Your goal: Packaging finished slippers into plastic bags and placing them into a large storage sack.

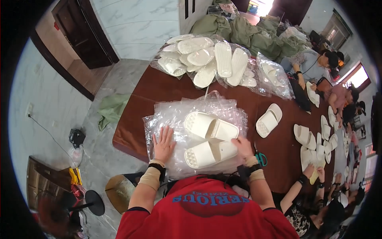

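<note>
A pair of white slide slippers lies on a stack of clear plastic bags (179, 109) in front of me. The farther slipper (199, 122) and the nearer slipper (199, 154) both have their ends with straps toward the left. My left hand (164, 144) rests on the left side of the bags, fingers spread, holding nothing. At the right, my right hand (244, 146) grips the end of the nearer slipper, close to the tip of the farther one. Its fingertips are partly hidden. Green-handled scissors (260, 158) lie just right of that hand.
Bagged white slippers (203, 57) are piled at the table's far end. A single slipper (269, 120) lies to the right on the brown table (137, 109). Co-workers handle more slippers along the right side. Green sacks (246, 36) stand behind; a cardboard box (119, 191) sits at lower left.
</note>
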The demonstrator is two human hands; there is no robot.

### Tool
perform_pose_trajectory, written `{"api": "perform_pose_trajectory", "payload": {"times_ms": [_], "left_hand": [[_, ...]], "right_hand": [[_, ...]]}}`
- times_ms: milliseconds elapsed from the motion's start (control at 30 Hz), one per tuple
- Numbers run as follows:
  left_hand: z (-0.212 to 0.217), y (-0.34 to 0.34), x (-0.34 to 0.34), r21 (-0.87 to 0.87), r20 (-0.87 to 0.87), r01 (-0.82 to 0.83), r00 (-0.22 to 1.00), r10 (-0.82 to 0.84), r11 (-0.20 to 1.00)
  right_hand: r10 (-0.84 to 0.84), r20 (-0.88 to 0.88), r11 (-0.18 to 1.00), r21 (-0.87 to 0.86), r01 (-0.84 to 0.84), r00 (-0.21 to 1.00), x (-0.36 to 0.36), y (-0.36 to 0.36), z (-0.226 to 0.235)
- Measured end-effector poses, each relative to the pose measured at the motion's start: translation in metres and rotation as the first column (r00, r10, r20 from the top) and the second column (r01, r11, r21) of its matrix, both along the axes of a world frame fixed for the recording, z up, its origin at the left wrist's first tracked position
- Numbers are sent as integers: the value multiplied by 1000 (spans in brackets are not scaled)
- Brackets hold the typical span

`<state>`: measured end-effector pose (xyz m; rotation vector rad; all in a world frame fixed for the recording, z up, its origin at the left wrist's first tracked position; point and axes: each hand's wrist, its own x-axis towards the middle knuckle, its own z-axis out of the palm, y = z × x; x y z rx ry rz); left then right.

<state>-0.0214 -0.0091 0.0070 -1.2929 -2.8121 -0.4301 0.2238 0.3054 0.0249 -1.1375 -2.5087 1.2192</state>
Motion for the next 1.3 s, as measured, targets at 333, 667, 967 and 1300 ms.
{"api": "perform_pose_trajectory", "payload": {"times_ms": [333, 667, 967, 1300], "left_hand": [[54, -2, 0, 151, -79, 98, 993, -86, 984], [45, 21, 46, 198, -11, 470, 879, -477, 860], [80, 24, 19, 452, 290, 173, 899, -327, 875], [101, 25, 21, 523, 340, 135, 872, -351, 842]], "right_hand": [[-264, 288, 870, 483, 98, 921, 152, 25, -16], [-160, 401, 902, 431, -31, 902, 144, 14, -16], [-426, 274, 890, 298, 345, 862, 146, 16, -8], [543, 87, 755, 386, -530, 835, 14, -43, 125]]}}
